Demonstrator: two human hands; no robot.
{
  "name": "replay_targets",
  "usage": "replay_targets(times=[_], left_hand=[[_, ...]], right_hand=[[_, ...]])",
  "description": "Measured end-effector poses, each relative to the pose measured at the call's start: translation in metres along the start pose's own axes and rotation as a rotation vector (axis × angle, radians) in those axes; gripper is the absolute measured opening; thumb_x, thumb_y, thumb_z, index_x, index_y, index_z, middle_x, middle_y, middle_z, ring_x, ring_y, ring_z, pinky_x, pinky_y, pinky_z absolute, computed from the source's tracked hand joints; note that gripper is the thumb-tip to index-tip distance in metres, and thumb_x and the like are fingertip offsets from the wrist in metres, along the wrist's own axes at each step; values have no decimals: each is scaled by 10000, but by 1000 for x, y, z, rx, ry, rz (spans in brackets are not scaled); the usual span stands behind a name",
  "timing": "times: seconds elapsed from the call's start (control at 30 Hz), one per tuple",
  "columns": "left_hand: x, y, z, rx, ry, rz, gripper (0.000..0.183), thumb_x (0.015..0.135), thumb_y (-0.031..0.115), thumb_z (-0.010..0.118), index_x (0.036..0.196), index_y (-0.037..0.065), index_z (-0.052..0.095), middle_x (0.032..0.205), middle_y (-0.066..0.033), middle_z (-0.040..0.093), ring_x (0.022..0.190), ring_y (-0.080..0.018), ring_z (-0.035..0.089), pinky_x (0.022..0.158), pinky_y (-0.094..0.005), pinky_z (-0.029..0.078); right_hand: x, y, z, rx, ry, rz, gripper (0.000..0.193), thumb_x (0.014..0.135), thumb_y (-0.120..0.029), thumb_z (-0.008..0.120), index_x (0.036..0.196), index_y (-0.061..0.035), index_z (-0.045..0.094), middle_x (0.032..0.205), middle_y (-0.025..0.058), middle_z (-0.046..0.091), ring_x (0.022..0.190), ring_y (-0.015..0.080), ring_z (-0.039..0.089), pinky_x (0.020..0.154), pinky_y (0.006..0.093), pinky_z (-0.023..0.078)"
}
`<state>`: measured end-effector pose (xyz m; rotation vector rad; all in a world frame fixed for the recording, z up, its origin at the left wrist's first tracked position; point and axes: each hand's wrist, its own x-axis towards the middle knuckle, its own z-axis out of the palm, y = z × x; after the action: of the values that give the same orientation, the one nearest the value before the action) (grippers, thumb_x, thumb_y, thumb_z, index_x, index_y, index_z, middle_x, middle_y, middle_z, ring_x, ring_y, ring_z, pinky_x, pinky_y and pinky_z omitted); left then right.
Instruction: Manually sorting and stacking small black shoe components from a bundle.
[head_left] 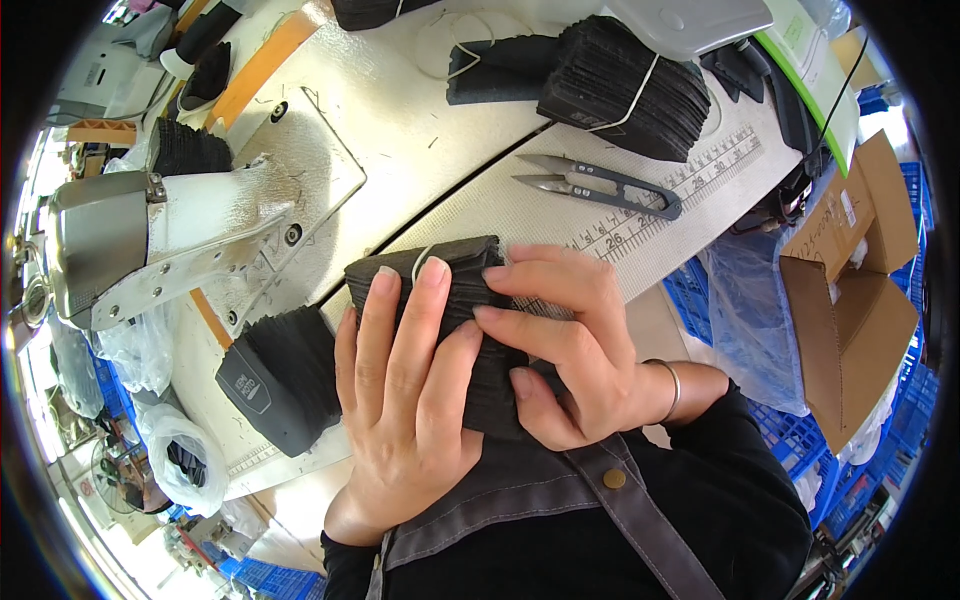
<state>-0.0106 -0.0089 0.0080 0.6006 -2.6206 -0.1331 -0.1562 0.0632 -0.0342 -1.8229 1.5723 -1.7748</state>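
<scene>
A bundle of black fabric pieces (456, 252), stacked in layers with a white elastic band around it, is between my hands at the table's near edge. My left hand (405, 390) lies over its left part, fingers long and pressed on the layers, one fingertip at the band; its thumb is mostly hidden. From the right side, my right hand (575, 350) grips the bundle with bent fingers, fingertips and thumb against the layers. Beyond the bundle are grey thread snips (610, 185), lying on the table with their blades pointing left.
A sewing machine (130, 245) stands at left, with a black fabric stack (275, 380) near it. Another banded stack (625, 90) lies at the far side, by a printed ruler (690, 190). Right of the table are an open cardboard box (840, 310) and blue crates (790, 430).
</scene>
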Motion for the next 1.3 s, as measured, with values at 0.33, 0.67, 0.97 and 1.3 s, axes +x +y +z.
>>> replay_targets(times=[0.33,0.67,0.97,1.3], left_hand=[[1,-1,-11,-126,-108,-27,612,641,-8,636,1223,40,454,1392,-304,331,1279,-485,349,989,-560,331],[0,-2,-19,-63,-39,-50,1033,477,116,821,1375,-15,327,1201,-180,447,1139,-346,446,998,-500,336],[-55,-29,-130,-294,229,-344,908,628,403,812,1326,-39,437,1222,-164,539,1111,-272,528,961,-382,394],[33,-251,-182,-516,479,-642,485,865,324,647,1210,0,544,1169,-84,588,1043,-169,551,935,-307,398]], right_hand=[[8,1,-8,70,-17,-71,399,666,49,597,1062,47,548,1069,226,540,984,391,574,829,417,483],[159,29,-1,-596,-148,-433,424,701,-63,637,1113,-47,535,1060,145,542,1034,329,530,830,433,456],[260,74,25,-1093,-847,151,766,574,-198,800,1257,-94,467,1181,120,545,1135,303,519,892,461,438],[238,53,19,-1026,-630,-256,569,625,-163,757,1132,-69,516,1058,110,576,1014,291,577,828,409,458]])
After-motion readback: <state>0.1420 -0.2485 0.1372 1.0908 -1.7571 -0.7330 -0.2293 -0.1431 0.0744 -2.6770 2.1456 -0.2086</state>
